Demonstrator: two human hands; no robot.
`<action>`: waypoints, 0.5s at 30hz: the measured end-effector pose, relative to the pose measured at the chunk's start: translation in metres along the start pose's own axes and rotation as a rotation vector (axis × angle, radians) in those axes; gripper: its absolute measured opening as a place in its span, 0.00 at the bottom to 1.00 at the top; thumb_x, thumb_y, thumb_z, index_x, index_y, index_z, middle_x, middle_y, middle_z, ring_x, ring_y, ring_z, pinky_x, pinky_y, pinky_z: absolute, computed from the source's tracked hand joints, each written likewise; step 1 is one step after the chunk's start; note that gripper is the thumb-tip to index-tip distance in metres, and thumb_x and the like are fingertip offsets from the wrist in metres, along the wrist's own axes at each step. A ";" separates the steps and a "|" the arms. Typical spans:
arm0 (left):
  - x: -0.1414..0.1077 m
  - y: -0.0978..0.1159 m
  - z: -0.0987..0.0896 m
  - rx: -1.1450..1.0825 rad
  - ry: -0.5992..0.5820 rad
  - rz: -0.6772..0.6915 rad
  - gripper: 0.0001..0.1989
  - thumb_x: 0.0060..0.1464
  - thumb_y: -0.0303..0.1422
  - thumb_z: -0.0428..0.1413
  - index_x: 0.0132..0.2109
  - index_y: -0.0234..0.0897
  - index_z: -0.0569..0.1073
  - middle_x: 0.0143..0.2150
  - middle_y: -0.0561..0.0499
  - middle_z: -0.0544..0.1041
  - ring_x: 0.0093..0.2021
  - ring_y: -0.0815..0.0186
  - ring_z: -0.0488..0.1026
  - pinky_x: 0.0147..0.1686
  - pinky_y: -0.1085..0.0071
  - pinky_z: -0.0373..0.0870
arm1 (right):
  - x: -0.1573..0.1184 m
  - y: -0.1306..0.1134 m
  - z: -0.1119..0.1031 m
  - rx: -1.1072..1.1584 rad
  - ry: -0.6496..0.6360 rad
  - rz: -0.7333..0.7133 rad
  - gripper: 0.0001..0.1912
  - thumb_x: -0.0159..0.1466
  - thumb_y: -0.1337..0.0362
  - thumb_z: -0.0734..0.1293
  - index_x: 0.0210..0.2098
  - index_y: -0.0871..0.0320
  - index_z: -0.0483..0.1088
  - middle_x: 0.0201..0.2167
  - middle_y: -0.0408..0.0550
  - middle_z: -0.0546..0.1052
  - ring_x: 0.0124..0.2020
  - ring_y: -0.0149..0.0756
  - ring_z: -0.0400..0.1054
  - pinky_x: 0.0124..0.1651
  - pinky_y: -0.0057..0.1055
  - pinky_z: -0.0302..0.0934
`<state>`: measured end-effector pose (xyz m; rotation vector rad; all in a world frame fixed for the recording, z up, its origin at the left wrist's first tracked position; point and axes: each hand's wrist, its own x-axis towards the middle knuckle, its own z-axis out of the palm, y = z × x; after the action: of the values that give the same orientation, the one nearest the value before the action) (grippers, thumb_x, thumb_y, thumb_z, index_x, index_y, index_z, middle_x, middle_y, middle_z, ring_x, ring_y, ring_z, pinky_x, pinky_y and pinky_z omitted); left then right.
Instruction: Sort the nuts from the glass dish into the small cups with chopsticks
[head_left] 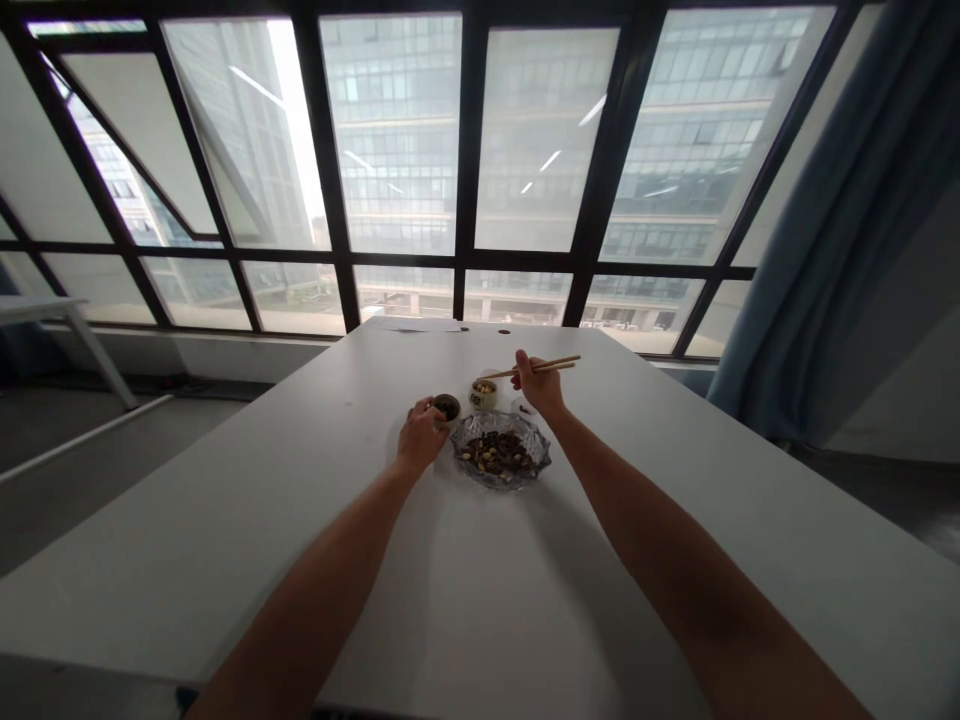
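A smooth, matt white counter (480,600) carries a clear glass bowl (499,483) with a scalloped, faceted rim, nearer the far edge than the near one and about midway between the side edges; in it lies a loose mix of brown, irregular pieces and pale, rounded ones; just beyond, towards the far edge, stands a small cream-coloured cylindrical cup (488,403) with dark lettering, holding pale, roundish pieces; the left hand (425,432) curls its fingers around a small round cup with dark contents (454,421), on the bowl's side towards the left edge; the right hand (535,380) grasps a pair of slim, light-brown chopsticks (564,359), their tips at the cream cup's mouth; whether they pinch anything I cannot tell; thin white sheets (416,325) lie flat along the far edge, near its left corner.
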<state>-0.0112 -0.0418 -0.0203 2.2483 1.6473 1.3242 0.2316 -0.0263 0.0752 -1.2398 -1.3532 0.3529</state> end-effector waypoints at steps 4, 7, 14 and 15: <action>0.001 -0.001 0.004 0.000 -0.006 -0.013 0.11 0.51 0.24 0.62 0.42 0.37 0.77 0.63 0.40 0.72 0.63 0.51 0.69 0.62 0.54 0.69 | -0.016 -0.012 -0.033 0.123 -0.060 -0.030 0.36 0.60 0.29 0.60 0.23 0.57 0.71 0.16 0.47 0.74 0.16 0.32 0.67 0.21 0.28 0.63; 0.001 -0.004 0.007 0.004 -0.007 -0.017 0.11 0.53 0.26 0.60 0.45 0.37 0.76 0.64 0.38 0.71 0.66 0.50 0.66 0.63 0.53 0.67 | -0.026 -0.018 -0.055 0.092 -0.271 0.014 0.36 0.56 0.29 0.64 0.21 0.57 0.71 0.13 0.47 0.72 0.13 0.31 0.64 0.18 0.28 0.60; 0.002 -0.015 0.012 -0.006 -0.026 0.033 0.19 0.54 0.27 0.58 0.54 0.36 0.73 0.65 0.36 0.70 0.70 0.49 0.61 0.67 0.51 0.61 | -0.032 -0.011 -0.057 -0.038 -0.383 -0.052 0.30 0.58 0.35 0.68 0.22 0.58 0.72 0.16 0.47 0.75 0.17 0.31 0.67 0.20 0.25 0.60; 0.002 -0.017 0.013 -0.011 -0.033 0.039 0.21 0.54 0.27 0.58 0.56 0.36 0.72 0.65 0.37 0.69 0.70 0.49 0.61 0.67 0.51 0.61 | -0.033 -0.010 -0.054 -0.054 -0.404 -0.070 0.29 0.58 0.37 0.69 0.21 0.57 0.72 0.16 0.47 0.75 0.18 0.31 0.67 0.21 0.25 0.60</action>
<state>-0.0150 -0.0279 -0.0357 2.2944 1.5894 1.2936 0.2647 -0.0813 0.0794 -1.2021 -1.7549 0.5413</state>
